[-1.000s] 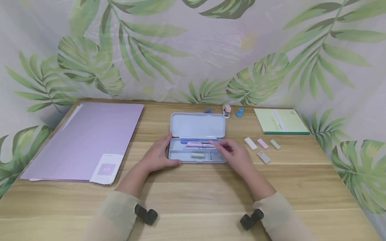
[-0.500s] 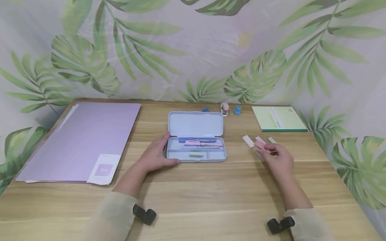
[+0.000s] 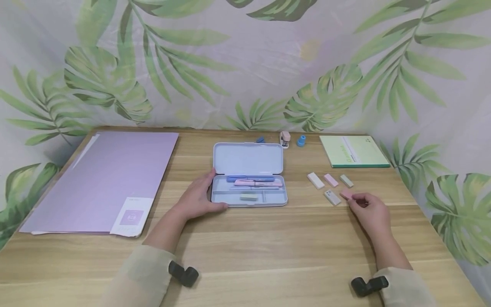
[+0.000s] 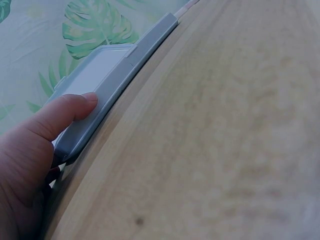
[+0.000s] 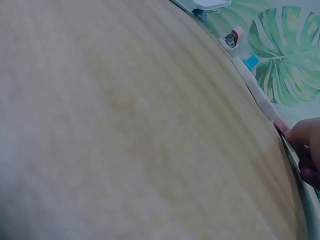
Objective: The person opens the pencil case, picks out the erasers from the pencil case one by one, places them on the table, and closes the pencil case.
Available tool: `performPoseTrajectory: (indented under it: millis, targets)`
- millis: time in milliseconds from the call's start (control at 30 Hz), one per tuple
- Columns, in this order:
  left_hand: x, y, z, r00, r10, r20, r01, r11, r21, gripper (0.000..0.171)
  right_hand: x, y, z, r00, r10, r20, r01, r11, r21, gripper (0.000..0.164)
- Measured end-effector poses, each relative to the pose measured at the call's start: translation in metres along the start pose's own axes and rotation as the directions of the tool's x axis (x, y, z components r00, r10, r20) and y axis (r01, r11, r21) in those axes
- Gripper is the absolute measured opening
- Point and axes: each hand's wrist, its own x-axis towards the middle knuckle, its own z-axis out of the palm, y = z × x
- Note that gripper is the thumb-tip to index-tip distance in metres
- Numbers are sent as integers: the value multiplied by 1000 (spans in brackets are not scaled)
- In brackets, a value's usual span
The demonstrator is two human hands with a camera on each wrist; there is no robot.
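My left hand (image 3: 199, 197) grips the left end of an open pale blue pencil case (image 3: 248, 157), thumb on its front rim. In the left wrist view, the thumb presses the case's wall (image 4: 117, 82). Inside lie a blue pen (image 3: 251, 178), a pink pen (image 3: 257, 183), a thin light blue pen (image 3: 255, 188) and a pale green eraser (image 3: 248, 197). My right hand (image 3: 372, 213) pinches a small pink eraser (image 3: 346, 194) at the table, right of several others. In the right wrist view, the pink eraser (image 5: 281, 125) shows at the fingertips.
White (image 3: 316, 180), pink (image 3: 330, 180), green (image 3: 346, 180) and grey (image 3: 332, 197) erasers lie on the table. Behind are a pink stapler (image 3: 284, 139), a blue cone-shaped piece (image 3: 301, 140) and a green notebook (image 3: 353, 151). A large purple folder (image 3: 111, 175) lies left.
My right hand has moved right from the pencil case, over the erasers, to their right side, with a pink eraser in its fingertips. My left hand has stayed on the case.
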Motion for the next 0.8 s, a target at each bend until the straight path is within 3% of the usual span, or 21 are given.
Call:
performPoseTrajectory:
  millis: [167, 333, 467, 633, 800]
  targets:
    - [0, 1, 0, 1000, -13, 8, 13, 1000, -4, 121, -1, -2, 0, 999, -14, 35, 14, 1000, -19, 32]
    - [-1, 1, 0, 1000, -11, 6, 11, 1000, 3, 121, -4, -8, -2, 999, -20, 29, 20, 1000, 8, 45]
    - [-2, 1, -1, 1000, -14, 4, 14, 1000, 5, 121, -7, -32, 7, 991, -134, -10, 134, 989, 54, 39]
    - [-2, 1, -1, 1000, -8, 3, 8, 1000, 1, 121, -14, -81, 34, 941, -335, 52, 326, 936, 137, 27]
    - [-2, 0, 0, 1000, 2, -6, -2, 1000, -1, 121, -21, -131, 64, 854, -494, 165, 467, 866, 179, 23]
